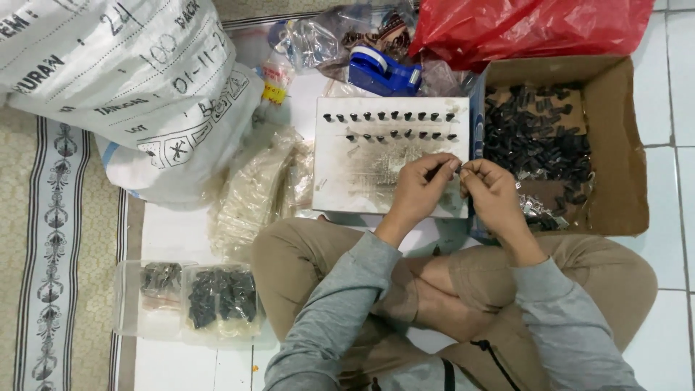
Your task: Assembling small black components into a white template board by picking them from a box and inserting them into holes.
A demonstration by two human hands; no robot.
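white tiled floor (677, 108) bears cardboard box (615, 145), sack (130, 80), patterned rug (51, 253).

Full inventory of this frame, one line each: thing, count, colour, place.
flat white board with rows of small black pegs: one, centre floor
brown cardboard box of small black parts: one, right
red plastic bag: one, top right
blue tape dispenser: one, above the board
large white woven sack: one, top left
clear plastic bags: a pile, left of the board
clear packets of black parts: two, lower left
patterned beige mat: one, far left
left hand: fingers pinched, over the board
right hand: pinching a small piece I cannot identify
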